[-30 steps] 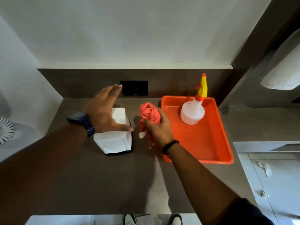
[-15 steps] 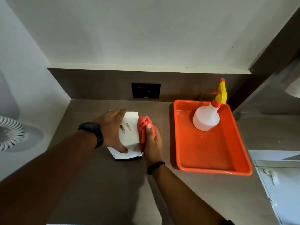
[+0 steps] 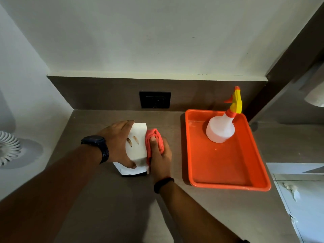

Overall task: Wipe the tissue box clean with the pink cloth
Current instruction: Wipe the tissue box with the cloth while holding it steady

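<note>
A white tissue box [image 3: 137, 148] with a black base sits on the brown counter, left of centre, and two brown smears mark its top. My left hand [image 3: 117, 143] grips the box from its left side, fingers over the far end and thumb at the near end. The pink cloth [image 3: 155, 141] is bunched up and pressed against the box's right side. My right hand [image 3: 160, 157] is closed around the cloth, thumb on top of it.
An orange tray [image 3: 228, 165] lies to the right with a white spray bottle [image 3: 221, 128], yellow-topped, standing in its far end. A black wall socket [image 3: 155, 99] sits in the backsplash. A white coiled object [image 3: 7, 148] is at the far left.
My right hand carried the cloth from beside the tray over to the box's right side. My left hand closed down onto the box. Since half a second ago the hands have barely shifted.
</note>
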Demonstrator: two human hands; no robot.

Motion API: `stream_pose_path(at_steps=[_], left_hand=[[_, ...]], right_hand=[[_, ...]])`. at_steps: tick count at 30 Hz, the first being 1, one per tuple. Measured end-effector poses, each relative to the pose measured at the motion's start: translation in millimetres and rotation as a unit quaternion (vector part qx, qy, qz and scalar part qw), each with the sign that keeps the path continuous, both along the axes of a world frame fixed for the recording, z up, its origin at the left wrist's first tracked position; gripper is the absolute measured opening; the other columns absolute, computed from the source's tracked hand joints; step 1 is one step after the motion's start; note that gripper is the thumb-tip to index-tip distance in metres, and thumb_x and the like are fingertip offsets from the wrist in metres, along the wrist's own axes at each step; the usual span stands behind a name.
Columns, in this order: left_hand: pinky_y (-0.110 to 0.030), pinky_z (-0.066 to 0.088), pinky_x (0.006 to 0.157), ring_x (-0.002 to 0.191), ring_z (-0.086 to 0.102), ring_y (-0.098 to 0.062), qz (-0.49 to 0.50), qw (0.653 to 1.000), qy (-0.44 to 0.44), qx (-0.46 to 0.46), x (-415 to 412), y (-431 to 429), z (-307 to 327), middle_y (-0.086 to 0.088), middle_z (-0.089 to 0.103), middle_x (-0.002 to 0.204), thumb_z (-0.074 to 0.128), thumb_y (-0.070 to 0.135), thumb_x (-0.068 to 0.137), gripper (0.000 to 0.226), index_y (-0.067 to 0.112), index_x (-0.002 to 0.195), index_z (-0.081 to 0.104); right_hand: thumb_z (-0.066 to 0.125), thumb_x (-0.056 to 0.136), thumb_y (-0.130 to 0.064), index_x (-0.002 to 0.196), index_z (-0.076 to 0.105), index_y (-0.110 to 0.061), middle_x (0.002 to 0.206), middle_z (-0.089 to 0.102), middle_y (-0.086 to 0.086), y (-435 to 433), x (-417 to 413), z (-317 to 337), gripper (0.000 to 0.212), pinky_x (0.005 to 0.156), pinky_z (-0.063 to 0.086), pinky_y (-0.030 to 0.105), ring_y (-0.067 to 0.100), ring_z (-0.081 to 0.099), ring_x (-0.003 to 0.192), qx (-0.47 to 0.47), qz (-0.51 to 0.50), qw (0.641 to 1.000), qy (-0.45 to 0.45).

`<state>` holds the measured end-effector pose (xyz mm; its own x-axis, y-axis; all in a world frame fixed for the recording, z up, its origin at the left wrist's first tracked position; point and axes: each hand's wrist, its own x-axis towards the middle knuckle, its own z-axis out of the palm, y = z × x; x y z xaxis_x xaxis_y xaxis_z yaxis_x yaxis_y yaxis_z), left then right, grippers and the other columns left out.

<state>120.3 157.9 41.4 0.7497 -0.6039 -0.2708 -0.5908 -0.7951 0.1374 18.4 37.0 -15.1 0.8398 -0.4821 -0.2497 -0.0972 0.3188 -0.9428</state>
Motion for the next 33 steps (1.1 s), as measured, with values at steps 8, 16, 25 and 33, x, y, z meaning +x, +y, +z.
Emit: stream_pose_path(at_steps=[8, 16, 25, 33], left_hand=[[-0.036, 0.040, 0.100, 0.126, 0.040, -0.022, 0.002, 1.000, -0.002, -0.004, 1, 0, -3, 0.001, 0.036, 0.145, 0.070, 0.078, 0.022, 0.143, 0.026, 0.141, 0.010], [-0.037, 0.036, 0.103, 0.128, 0.039, -0.023, 0.003, 1.000, -0.011, -0.010, 2, 1, -7, 0.001, 0.035, 0.147, 0.068, 0.080, 0.022, 0.143, 0.028, 0.141, 0.007], [-0.036, 0.035, 0.104, 0.128, 0.036, -0.023, -0.017, 1.000, -0.009, -0.003, 3, 1, -5, 0.001, 0.033, 0.146, 0.068, 0.079, 0.026, 0.142, 0.032, 0.143, 0.002], [-0.038, 0.035, 0.105, 0.129, 0.036, -0.022, -0.015, 1.000, 0.000, 0.007, 4, 2, -5, 0.002, 0.032, 0.146, 0.065, 0.081, 0.027, 0.142, 0.035, 0.143, -0.002]], right_hand=[[0.057, 0.096, -0.036, 0.112, 0.063, -0.023, 0.123, 0.067, 0.014, -14, 36, -3, 0.022, 0.105, 0.048, 0.052, 0.029, 0.063, 0.115, 0.019, 0.009, 0.998, 0.053], [0.056, 0.096, -0.037, 0.113, 0.064, -0.036, 0.119, 0.070, 0.000, -1, 9, -1, 0.018, 0.099, 0.055, 0.042, 0.017, 0.066, 0.111, 0.010, 0.002, 1.000, 0.020], [0.050, 0.098, -0.039, 0.115, 0.059, -0.032, 0.124, 0.067, 0.009, -8, 17, -4, 0.020, 0.095, 0.055, 0.042, 0.022, 0.065, 0.110, 0.019, 0.023, 0.997, 0.071], [0.056, 0.096, -0.038, 0.122, 0.061, -0.024, 0.121, 0.067, 0.003, -3, 18, 8, 0.031, 0.101, 0.052, 0.048, 0.019, 0.063, 0.114, -0.058, -0.008, 0.998, 0.021]])
